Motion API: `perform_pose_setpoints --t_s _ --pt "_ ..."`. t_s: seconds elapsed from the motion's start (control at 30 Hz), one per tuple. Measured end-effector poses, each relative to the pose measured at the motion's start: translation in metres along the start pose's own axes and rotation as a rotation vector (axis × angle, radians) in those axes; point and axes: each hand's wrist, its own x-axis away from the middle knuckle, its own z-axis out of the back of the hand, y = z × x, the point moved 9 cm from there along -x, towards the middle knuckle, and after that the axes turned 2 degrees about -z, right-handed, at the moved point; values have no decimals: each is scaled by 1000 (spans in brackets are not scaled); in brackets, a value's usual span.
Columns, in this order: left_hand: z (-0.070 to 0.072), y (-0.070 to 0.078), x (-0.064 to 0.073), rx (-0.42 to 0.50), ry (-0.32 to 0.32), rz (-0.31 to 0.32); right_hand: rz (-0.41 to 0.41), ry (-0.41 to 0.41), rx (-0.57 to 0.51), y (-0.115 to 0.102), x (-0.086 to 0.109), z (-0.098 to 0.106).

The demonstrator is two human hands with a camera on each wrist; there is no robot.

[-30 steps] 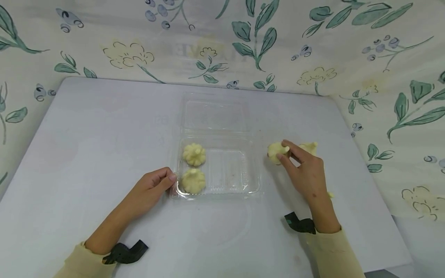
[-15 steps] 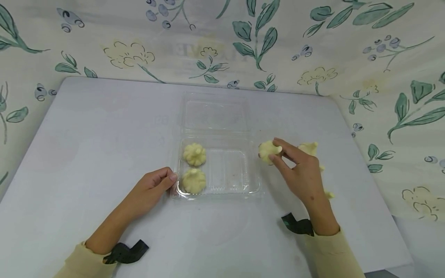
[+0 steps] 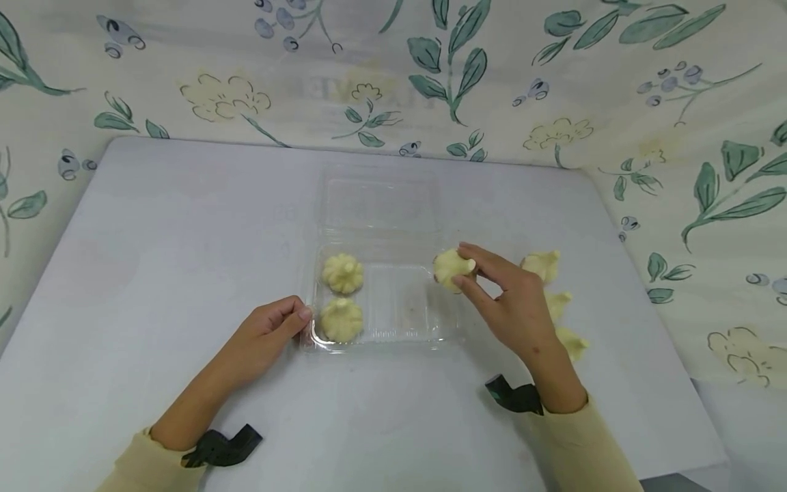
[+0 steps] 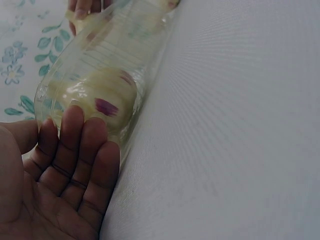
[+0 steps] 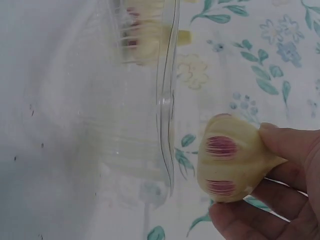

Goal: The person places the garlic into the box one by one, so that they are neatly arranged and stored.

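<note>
A clear plastic clamshell container (image 3: 399, 301) lies on the table, its lid (image 3: 381, 198) folded back away from me. Two pale yellow garlic bulbs, the far one (image 3: 343, 273) and the near one (image 3: 341, 320), sit in its left side. My left hand (image 3: 267, 336) pinches the container's near left edge between thumb and fingers. Over the container's right rim, my right hand (image 3: 519, 304) holds another garlic bulb (image 3: 451, 270) by its stem end. In the right wrist view this garlic bulb (image 5: 225, 160) shows purple streaks and hangs apart from the container wall.
Beyond my right hand, three more garlic bulbs lie in a row on the table: a far one (image 3: 542, 265), a middle one (image 3: 557, 305) and a near one (image 3: 573, 343). Floral cloth (image 3: 369, 75) rises behind the white tabletop (image 3: 184, 225).
My right hand has carried the garlic bulb leftward, from beside the container to over its right rim. The bulbs on the right are less covered now. My left hand keeps its place.
</note>
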Motion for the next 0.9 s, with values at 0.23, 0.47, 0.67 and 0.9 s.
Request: perform_pose_setpoints --t_s 0.23,0.47,0.67,0.9 --pt "1 1 0 9 -1 1 30 -20 -23 -8 -5 -13" --pt "1 1 0 -5 3 -11 43 -62 -65 -14 -8 -29" --pt "0 1 1 3 -1 -13 45 -97 -74 -19 -10 -40" --pt "0 1 1 13 6 -15 60 -123 -58 -24 -16 -52"
